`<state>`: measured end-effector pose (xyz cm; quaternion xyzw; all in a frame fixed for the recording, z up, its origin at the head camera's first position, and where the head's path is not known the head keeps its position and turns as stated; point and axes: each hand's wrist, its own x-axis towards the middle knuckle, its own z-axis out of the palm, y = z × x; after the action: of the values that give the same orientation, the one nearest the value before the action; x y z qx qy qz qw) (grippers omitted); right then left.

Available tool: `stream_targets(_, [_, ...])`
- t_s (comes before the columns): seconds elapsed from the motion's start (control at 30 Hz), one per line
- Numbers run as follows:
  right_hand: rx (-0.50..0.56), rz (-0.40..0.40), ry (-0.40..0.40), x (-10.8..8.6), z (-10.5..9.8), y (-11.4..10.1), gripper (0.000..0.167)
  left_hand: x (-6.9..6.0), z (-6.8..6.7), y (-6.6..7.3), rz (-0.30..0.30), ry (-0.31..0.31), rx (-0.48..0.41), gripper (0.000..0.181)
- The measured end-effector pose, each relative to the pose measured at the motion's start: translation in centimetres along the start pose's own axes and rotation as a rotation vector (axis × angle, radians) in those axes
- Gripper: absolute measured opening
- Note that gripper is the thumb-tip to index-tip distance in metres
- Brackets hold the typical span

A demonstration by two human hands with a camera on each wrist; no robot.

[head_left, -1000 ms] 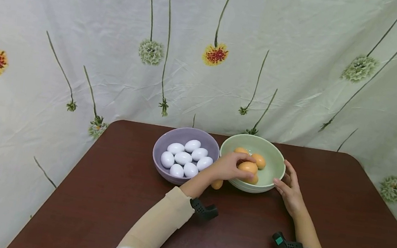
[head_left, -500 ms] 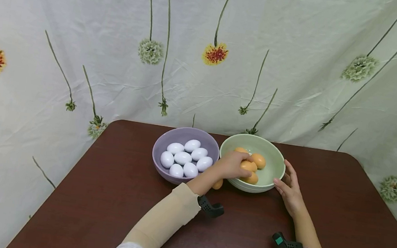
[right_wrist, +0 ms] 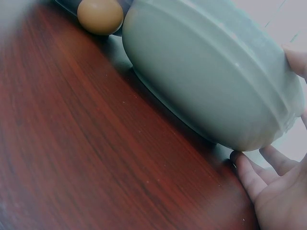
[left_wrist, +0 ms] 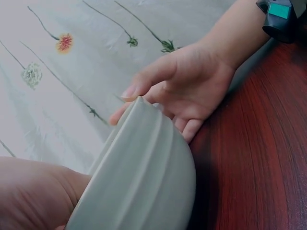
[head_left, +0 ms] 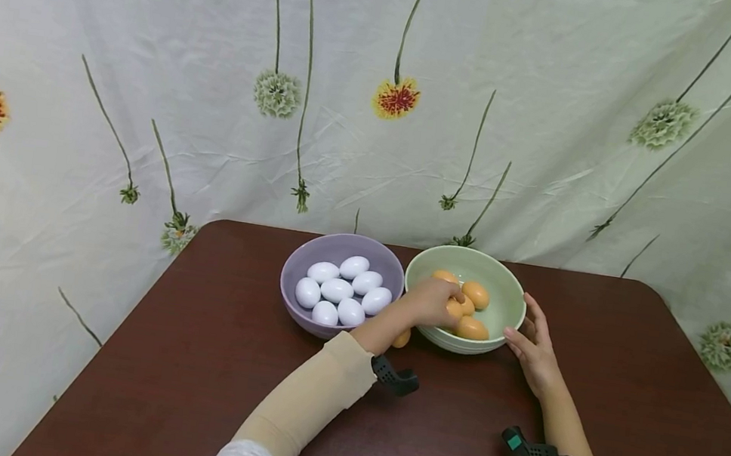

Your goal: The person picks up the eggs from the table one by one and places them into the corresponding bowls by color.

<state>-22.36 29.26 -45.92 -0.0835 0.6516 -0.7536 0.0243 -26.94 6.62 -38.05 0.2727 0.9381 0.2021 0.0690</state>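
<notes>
My left hand (head_left: 432,302) reaches over the near left rim of the green bowl (head_left: 504,310). Its fingers and thumb are around a brown egg (head_left: 454,310) low in the bowl. More brown eggs lie close by, one (head_left: 472,329) near the front and another (head_left: 476,295) behind. My right hand (head_left: 536,353) holds the bowl's right side; in the left wrist view its thumb (left_wrist: 132,91) is at the rim and its other fingers are along the outside. The left hand (left_wrist: 36,191) is partly cut off there, its fingertips hidden by the bowl wall.
Left of the green bowl stands a purple bowl (head_left: 291,280) with several white eggs (head_left: 336,291). A single brown egg (right_wrist: 100,16) sits outside on the dark red table (head_left: 219,362), between the bowls. A flowered cloth (head_left: 344,180) hangs behind the table.
My left hand has gone lower and slightly right into the green bowl with the brown egg. The front egg there has shifted right. My right hand keeps its place on the bowl.
</notes>
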Motion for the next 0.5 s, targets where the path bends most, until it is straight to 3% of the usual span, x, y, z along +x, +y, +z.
stream_targets(0.23, [0.016,-0.005,-0.002,0.05,0.10,-0.02,0.076,0.52,0.06,0.37,0.003,-0.082,0.110,0.038])
stream_targets(0.5, [0.017,0.001,0.004,0.07,0.20,-0.23,0.076,0.92,0.06,0.56,0.011,-0.163,0.083,0.030])
